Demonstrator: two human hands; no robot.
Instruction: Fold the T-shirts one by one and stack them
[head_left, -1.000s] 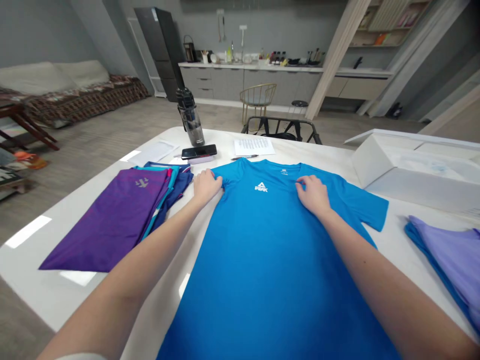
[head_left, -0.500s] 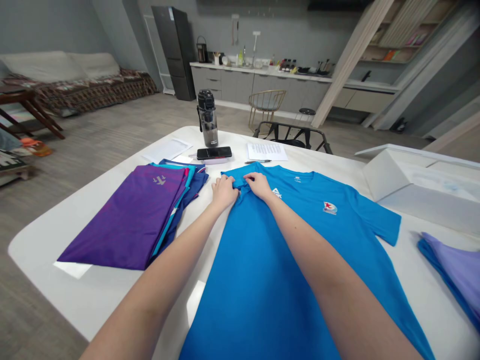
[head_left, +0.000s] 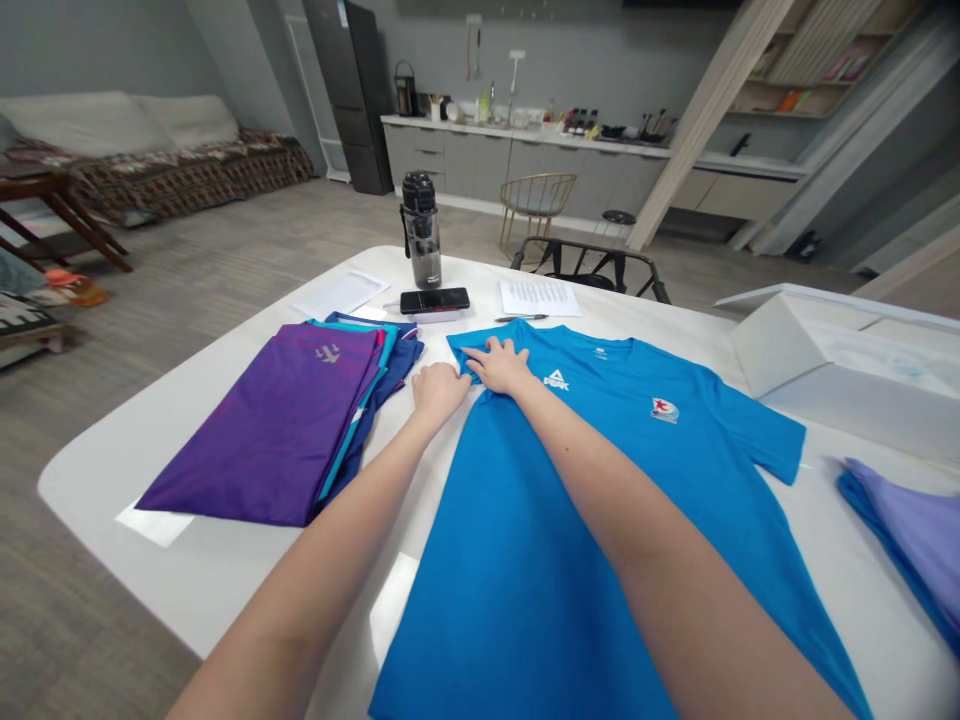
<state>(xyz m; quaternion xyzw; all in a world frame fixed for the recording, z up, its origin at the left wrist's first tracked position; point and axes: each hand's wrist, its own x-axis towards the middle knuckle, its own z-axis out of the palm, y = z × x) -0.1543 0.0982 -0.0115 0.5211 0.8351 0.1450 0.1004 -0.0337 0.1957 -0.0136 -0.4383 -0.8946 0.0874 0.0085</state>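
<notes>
A blue T-shirt (head_left: 570,480) lies spread front up on the white table, with a white logo and a small badge on its chest. At its left sleeve, my left hand (head_left: 441,393) is closed, fingers curled at the sleeve's edge; the cloth in its grip is mostly hidden. My right hand (head_left: 498,366) presses on the same sleeve near the shoulder, fingers spread and flat. Some cloth under both hands is bunched. To the left sits a stack of folded shirts with a purple shirt (head_left: 262,430) on top.
Beyond the shirt are a water bottle (head_left: 422,235), a phone (head_left: 435,300), a pen (head_left: 521,318) and a printed sheet (head_left: 538,298). At the right stand a white box (head_left: 885,380) and folded lilac cloth (head_left: 911,530). A black chair (head_left: 592,270) is behind the table.
My right hand has gone from pinching the sleeve to lying spread on it, slightly left. My left hand has shifted a little down and left at the sleeve. The view has moved slightly.
</notes>
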